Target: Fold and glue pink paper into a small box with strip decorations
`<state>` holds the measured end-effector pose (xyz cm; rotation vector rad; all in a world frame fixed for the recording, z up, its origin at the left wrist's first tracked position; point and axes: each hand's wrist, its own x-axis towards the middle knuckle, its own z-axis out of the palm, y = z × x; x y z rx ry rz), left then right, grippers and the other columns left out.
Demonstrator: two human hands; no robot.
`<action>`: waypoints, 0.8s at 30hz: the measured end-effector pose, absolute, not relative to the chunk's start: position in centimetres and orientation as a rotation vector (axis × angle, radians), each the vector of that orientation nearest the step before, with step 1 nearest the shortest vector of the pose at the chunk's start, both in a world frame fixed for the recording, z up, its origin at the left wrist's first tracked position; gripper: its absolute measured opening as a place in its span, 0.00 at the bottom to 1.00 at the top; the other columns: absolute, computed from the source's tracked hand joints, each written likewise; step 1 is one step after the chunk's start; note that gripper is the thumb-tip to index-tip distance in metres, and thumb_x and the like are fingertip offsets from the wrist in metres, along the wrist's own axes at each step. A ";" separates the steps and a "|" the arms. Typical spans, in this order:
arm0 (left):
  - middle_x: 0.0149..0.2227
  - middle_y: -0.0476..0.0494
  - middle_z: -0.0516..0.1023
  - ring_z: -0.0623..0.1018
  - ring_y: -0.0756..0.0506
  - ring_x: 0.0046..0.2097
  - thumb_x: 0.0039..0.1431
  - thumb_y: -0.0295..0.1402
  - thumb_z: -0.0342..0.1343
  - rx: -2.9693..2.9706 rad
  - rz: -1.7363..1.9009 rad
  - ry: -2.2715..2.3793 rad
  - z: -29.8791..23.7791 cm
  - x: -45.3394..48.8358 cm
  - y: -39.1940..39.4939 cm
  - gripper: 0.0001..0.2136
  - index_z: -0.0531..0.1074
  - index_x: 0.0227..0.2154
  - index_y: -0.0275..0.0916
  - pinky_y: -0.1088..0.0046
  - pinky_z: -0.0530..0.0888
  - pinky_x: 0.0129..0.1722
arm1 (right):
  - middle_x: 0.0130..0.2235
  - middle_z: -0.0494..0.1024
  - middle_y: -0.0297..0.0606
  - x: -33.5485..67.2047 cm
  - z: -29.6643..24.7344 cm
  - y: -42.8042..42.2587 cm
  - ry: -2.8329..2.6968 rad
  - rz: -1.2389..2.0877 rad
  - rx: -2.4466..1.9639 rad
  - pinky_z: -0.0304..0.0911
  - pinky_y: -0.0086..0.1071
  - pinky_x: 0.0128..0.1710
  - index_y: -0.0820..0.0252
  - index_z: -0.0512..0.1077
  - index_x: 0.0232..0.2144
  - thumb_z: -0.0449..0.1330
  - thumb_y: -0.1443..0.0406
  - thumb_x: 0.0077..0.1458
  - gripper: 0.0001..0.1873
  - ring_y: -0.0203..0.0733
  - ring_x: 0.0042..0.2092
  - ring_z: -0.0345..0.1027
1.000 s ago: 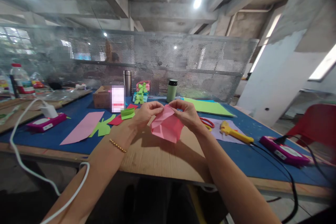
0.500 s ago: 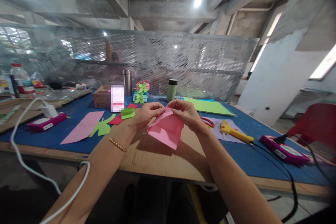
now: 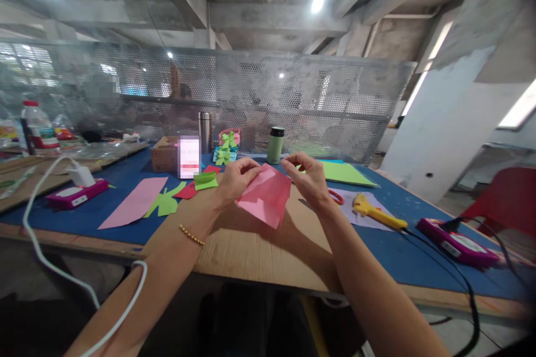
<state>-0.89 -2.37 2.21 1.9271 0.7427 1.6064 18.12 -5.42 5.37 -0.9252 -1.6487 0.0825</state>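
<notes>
A folded sheet of pink paper (image 3: 264, 198) hangs in the air just above a brown cardboard sheet (image 3: 259, 248) on the blue table. My left hand (image 3: 235, 179) pinches its upper left edge, fingers closed on it. My right hand (image 3: 309, 178) is at the paper's upper right corner, fingers curled, thumb and forefinger close together; whether it still touches the paper is unclear.
Red-handled scissors (image 3: 335, 196) and a yellow glue gun (image 3: 374, 213) with a black cord lie to the right. Pink (image 3: 134, 209) and green (image 3: 165, 204) paper pieces lie to the left. A green bottle (image 3: 275, 145), steel flask (image 3: 205, 132) and small box (image 3: 164, 154) stand behind. A white cable (image 3: 37, 245) hangs left.
The pink paper has flattened and swung toward my left hand. My right hand has moved slightly right and up, away from the paper's top middle.
</notes>
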 end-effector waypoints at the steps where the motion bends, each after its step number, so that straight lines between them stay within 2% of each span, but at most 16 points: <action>1: 0.27 0.49 0.74 0.71 0.50 0.30 0.57 0.32 0.58 1.970 1.683 0.759 2.3 -0.9 -2.5 0.05 0.74 0.28 0.37 0.72 0.68 0.33 | 0.28 0.74 0.35 18.0 5.4 -5.6 -1.664 0.072 -0.924 0.61 0.33 0.35 0.58 0.73 0.25 0.60 0.61 0.53 0.08 0.39 0.32 0.65; 5: 0.31 0.47 0.75 0.71 0.49 0.34 0.61 0.31 0.55 2.077 1.928 0.833 2.8 -1.2 -3.3 0.05 0.74 0.30 0.39 0.71 0.69 0.36 | 0.30 0.74 0.36 17.5 5.2 -6.1 -1.704 -0.030 -0.865 0.61 0.34 0.36 0.57 0.73 0.27 0.57 0.61 0.57 0.09 0.40 0.33 0.65; 9: 0.32 0.47 0.76 0.73 0.48 0.35 0.61 0.29 0.56 2.172 1.871 0.835 2.6 -1.1 -3.2 0.05 0.74 0.30 0.39 0.71 0.70 0.38 | 0.29 0.75 0.37 17.2 4.9 -6.0 -1.743 -0.077 -0.894 0.60 0.36 0.38 0.58 0.73 0.27 0.56 0.59 0.59 0.13 0.41 0.34 0.65; 13: 0.32 0.46 0.76 0.74 0.47 0.36 0.62 0.29 0.56 2.282 1.792 0.918 1.8 -0.6 -2.7 0.06 0.75 0.29 0.39 0.69 0.70 0.39 | 0.26 0.74 0.34 16.9 4.3 -5.4 -1.800 0.192 -0.994 0.58 0.32 0.32 0.59 0.74 0.26 0.57 0.57 0.56 0.13 0.38 0.30 0.64; 19: 0.34 0.44 0.77 0.74 0.44 0.40 0.64 0.30 0.56 2.501 1.752 0.956 1.2 -0.3 -2.7 0.06 0.77 0.33 0.39 0.66 0.69 0.43 | 0.22 0.66 0.29 15.8 4.0 -5.4 -1.610 0.630 -0.983 0.52 0.30 0.28 0.60 0.70 0.21 0.62 0.54 0.46 0.15 0.34 0.27 0.57; 24: 0.34 0.44 0.77 0.75 0.43 0.41 0.65 0.32 0.55 2.591 1.724 1.036 1.3 -0.2 -3.1 0.06 0.77 0.35 0.40 0.65 0.68 0.44 | 0.20 0.63 0.28 15.6 4.2 -5.8 -1.505 0.764 -1.026 0.48 0.29 0.26 0.60 0.70 0.19 0.62 0.58 0.41 0.11 0.33 0.26 0.53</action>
